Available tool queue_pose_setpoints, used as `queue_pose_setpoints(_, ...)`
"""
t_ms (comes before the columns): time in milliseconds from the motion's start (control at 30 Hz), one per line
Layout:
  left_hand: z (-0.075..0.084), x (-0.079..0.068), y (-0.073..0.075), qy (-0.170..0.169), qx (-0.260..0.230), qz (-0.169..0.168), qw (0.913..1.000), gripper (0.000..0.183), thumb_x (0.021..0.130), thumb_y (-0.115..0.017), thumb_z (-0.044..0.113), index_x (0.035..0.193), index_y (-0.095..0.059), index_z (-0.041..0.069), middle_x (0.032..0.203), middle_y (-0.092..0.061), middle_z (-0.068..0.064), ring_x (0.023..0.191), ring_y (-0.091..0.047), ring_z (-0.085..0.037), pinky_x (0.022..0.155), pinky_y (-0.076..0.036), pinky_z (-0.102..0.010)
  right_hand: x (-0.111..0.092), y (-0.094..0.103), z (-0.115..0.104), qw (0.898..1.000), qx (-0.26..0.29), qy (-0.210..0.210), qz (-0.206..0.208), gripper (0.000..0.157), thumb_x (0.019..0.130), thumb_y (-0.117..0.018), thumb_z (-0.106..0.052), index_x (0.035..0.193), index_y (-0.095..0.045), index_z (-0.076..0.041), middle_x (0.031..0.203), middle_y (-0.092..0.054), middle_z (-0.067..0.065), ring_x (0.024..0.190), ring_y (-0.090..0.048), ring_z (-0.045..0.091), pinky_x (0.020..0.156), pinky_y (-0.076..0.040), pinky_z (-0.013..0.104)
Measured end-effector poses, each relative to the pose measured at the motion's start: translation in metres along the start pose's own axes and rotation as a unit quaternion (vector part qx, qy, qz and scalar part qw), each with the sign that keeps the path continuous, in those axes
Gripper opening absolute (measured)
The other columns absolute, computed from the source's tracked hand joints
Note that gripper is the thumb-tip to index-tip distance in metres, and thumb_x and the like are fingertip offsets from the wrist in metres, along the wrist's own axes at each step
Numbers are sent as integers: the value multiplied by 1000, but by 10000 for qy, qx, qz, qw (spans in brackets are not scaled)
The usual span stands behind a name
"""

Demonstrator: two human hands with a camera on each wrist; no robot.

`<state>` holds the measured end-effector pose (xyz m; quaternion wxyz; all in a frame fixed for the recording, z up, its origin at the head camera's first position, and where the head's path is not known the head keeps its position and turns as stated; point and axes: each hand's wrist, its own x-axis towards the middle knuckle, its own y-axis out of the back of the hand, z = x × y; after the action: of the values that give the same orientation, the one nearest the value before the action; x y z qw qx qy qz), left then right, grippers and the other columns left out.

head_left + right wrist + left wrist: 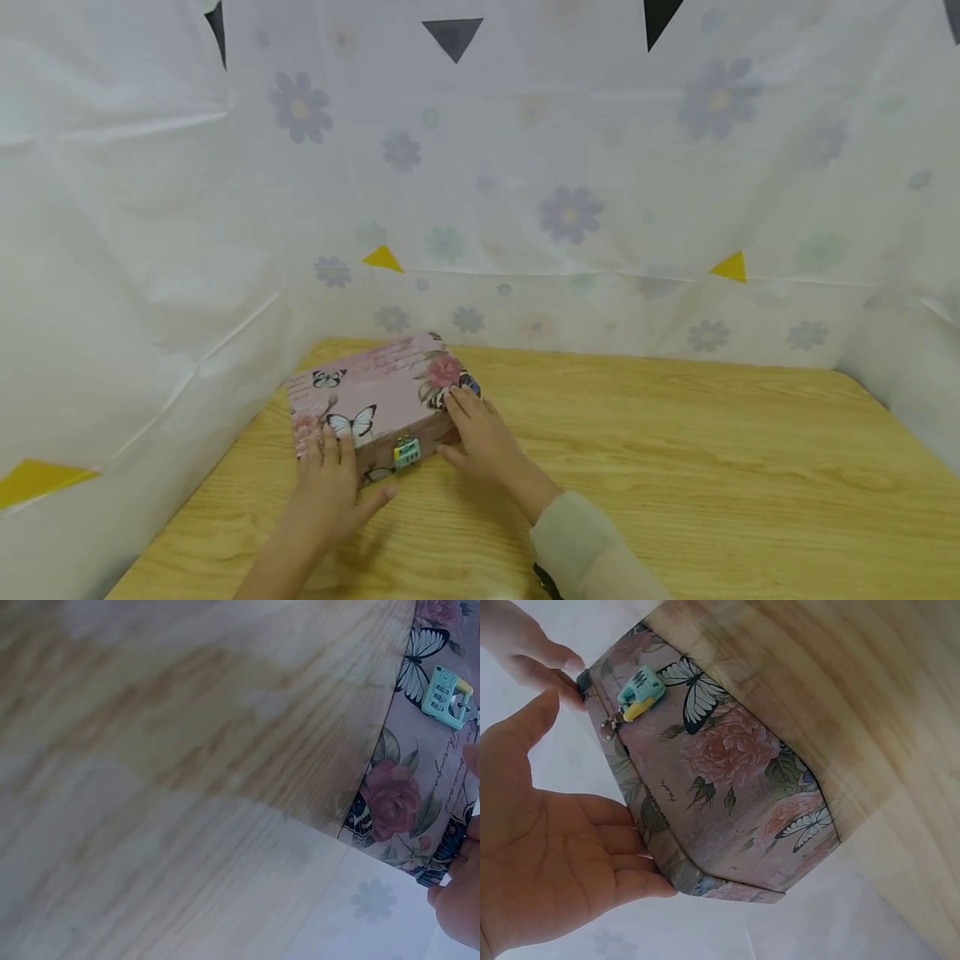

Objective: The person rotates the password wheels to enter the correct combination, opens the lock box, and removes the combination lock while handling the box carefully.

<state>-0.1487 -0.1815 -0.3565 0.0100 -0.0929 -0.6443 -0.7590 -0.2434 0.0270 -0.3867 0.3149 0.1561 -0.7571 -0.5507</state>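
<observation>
A pink box (382,387) with roses and butterflies on its lid sits on the table, its lid down. From its front latch hangs a teal and yellow combination padlock (407,452), also visible in the left wrist view, where the padlock (641,691) dangles near the lid seam. My left hand (322,492) rests straight fingertips on the lid's front left part, thumb spread out in front. At the front right corner my right hand (483,442) lays extended fingers on the lid, with its thumb by the front face. The fingers (457,900) touch the corner in the right wrist view.
The wood-grain table (675,467) extends to the right of the box. White sheeting (495,150) with printed flowers hangs behind and along both sides, carrying yellow and dark triangles. A small dark object (546,581) shows by the right sleeve.
</observation>
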Motion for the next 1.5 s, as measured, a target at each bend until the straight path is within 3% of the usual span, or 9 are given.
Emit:
queue_pose_setpoints(433,5,3,2,-53,-172,-113,9998,92,84,-61,50,134,-28,-21,137,-19,-46,126,-17,-63,100,-24,-71,-7,8,6,9992,-310,109,-228,71,90,-59,-37,143,-29,1,150,-29,17,139,-26,33,113,-27,51)
queue_pose_setpoints(700,3,7,3,-172,-316,-251,9990,92,83,-64,46,135,-26,-20,138,-17,-46,128,-15,-62,101,-24,-70,-11,10,8,9991,-400,165,-41,70,89,-61,-36,141,-33,2,148,-32,18,137,-30,33,109,-33,50)
queue_pose_setpoints(1100,2,13,3,-320,-498,-390,9975,98,81,-64,51,137,-22,-18,141,-15,-44,131,-11,-59,105,-20,-68,-15,11,9,9998,-79,-155,-82,70,89,-61,-32,142,-30,2,150,-29,18,139,-26,35,111,-29,53)
queue_pose_setpoints(1500,3,16,0,-631,-570,-317,9959,97,82,-66,47,138,-21,-18,144,-11,-41,135,-9,-53,108,-15,-67,-23,17,13,9995,-136,-278,-21,71,88,-62,-32,141,-32,3,148,-30,20,138,-25,39,111,-27,55)
